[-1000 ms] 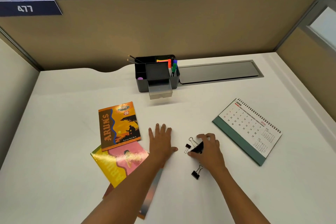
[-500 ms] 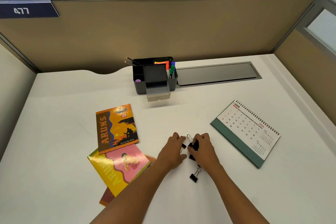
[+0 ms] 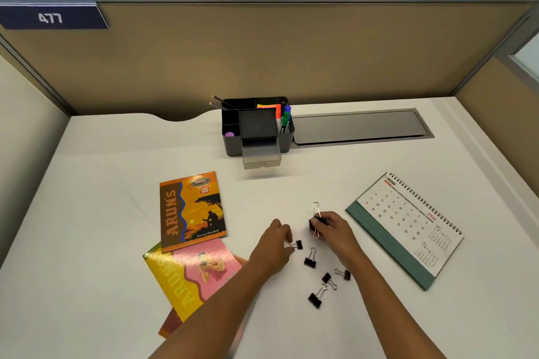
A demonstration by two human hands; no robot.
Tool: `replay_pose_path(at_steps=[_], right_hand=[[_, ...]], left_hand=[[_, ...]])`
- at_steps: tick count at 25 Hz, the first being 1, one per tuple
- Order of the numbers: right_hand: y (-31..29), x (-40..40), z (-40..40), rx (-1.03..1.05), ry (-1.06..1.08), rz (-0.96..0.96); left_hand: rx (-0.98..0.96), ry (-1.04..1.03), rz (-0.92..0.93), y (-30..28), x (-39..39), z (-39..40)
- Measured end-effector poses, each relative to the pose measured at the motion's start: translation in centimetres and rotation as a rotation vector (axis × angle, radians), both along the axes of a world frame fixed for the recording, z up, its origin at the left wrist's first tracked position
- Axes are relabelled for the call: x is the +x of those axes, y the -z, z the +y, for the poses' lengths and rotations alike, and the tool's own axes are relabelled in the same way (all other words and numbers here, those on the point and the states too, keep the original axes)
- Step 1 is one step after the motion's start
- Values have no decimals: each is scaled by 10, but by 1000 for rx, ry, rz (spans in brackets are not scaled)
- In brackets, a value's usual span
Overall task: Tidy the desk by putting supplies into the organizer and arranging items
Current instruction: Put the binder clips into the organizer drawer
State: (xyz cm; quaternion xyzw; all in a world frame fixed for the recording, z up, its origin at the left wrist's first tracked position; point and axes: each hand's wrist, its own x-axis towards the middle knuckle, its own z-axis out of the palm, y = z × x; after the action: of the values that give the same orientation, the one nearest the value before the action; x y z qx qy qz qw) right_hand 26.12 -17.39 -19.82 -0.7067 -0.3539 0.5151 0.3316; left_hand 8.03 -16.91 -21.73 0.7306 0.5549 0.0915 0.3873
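Note:
A dark grey organizer (image 3: 232,144) stands at the back of the white desk (image 3: 102,183), its clear drawer (image 3: 261,156) pulled open; markers (image 3: 284,116) and pencils (image 3: 219,102) stick out of it. My right hand (image 3: 335,227) grips a large black binder clip (image 3: 316,220) with its wire handles standing up. My left hand (image 3: 275,242) pinches a small black binder clip (image 3: 297,244) against the desk. Several more binder clips (image 3: 316,297) lie loose just below both hands.
Three notebooks lie overlapped at the left: an orange one (image 3: 191,210), a yellow-pink one (image 3: 192,277), and one mostly hidden. A desk calendar (image 3: 408,227) lies at the right. A grey cable tray lid (image 3: 358,127) sits beside the organizer. Cubicle partitions enclose the desk.
My left hand moved from flat on the desk over to the clips and pinched a small one. My right hand lifted a large clip away from the pile, uncovering more loose clips.

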Motion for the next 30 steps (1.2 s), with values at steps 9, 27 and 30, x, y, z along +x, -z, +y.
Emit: replay_pose_path(at_steps=[9,27,30], right_hand=[[-77,-53,120,256,-219,-164],[-76,-105,211,190,-735,-694],[-73,-99,209,244,-563,-659]], left_hand=[[-67,-14,-49,6,-1,7],[29,44,-31,7,-1,1],[9,43,-47,6,-1,1]])
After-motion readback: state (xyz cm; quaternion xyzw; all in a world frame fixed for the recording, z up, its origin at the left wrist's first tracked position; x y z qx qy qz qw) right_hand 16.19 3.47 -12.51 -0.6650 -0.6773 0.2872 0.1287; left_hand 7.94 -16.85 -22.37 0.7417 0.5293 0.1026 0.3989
